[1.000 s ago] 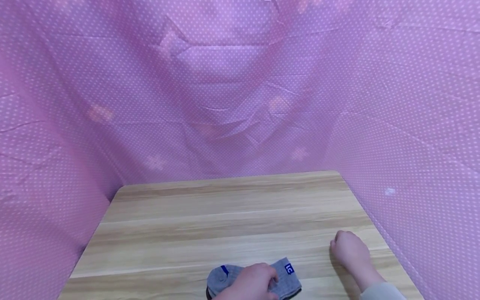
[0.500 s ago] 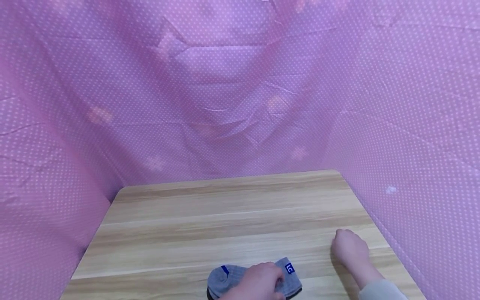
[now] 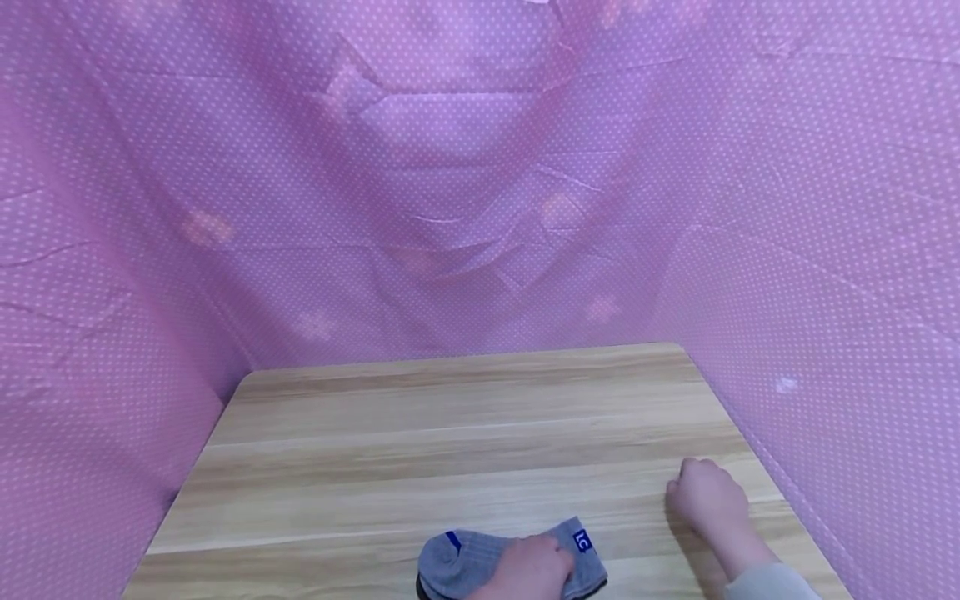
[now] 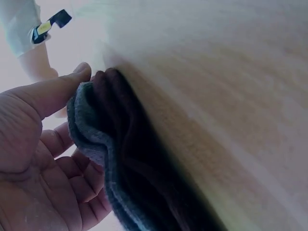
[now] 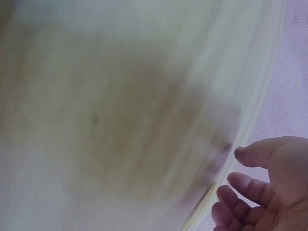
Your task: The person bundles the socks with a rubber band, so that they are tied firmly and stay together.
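Grey sock, with a blue stripe near one end and a blue patch near the other, lies at the near side of the table on top of some dark cloth, and the left hand grips it between the stripe and the patch. Well apart on the right, the right hand is free, its fingers loosely bent, with a light sleeve on that arm. Pink cloth with little white dots hangs behind the table and along both sides.
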The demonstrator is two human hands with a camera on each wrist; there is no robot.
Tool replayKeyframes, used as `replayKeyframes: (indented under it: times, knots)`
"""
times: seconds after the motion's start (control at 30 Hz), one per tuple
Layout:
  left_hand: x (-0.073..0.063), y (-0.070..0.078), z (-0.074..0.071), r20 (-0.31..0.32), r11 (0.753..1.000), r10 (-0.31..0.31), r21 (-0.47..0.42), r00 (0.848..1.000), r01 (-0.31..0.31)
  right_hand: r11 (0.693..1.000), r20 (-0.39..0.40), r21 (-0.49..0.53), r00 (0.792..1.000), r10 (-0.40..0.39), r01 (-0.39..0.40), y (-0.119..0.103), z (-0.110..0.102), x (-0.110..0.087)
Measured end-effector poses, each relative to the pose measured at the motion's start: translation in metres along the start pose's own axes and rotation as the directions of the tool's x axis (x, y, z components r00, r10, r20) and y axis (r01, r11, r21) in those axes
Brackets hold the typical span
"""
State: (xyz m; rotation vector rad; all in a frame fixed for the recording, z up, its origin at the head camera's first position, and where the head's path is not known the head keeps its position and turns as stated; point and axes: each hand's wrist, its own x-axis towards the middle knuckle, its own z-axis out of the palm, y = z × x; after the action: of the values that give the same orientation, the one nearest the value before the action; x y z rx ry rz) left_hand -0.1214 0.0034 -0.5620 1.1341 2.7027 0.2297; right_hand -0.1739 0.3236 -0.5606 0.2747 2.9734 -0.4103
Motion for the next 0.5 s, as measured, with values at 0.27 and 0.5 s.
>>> replayKeyframes:
  times: [0.27,0.5]
  knots:
    - [0.0000,0.0028,0.0013,0.016,0.999,-0.031,0.022,0.999,0.030,1.000,0.056,-0.016,0.998,0.023,-0.023,0.0007,-0.0054,-0.0007]
    - [-0.0020,0.0014,0.0011,0.041,0.999,-0.048,-0.008,0.998,0.049,1.000,0.055,-0.006,0.998,0.028,-0.027,0.0043,-0.0042,0.0018]
